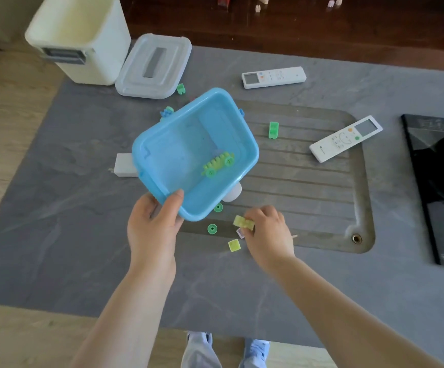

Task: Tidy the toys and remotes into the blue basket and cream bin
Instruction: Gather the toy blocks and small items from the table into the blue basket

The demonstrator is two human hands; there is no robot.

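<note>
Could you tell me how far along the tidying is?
Early. Done: one toy car lies in the blue basket, held by the left hand. In hand: the right hand grips a yellow block. Left: two remotes and scattered pieces; cream bin contents hidden.

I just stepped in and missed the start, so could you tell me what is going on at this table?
A person is tidying toy pieces. The left hand holds the blue basket tilted above the grey table, with a yellow-green toy car already inside. The right hand has a grip on a yellow block. Two white remotes and several green pieces still lie loose; the cream bin stands at the far left.
</note>
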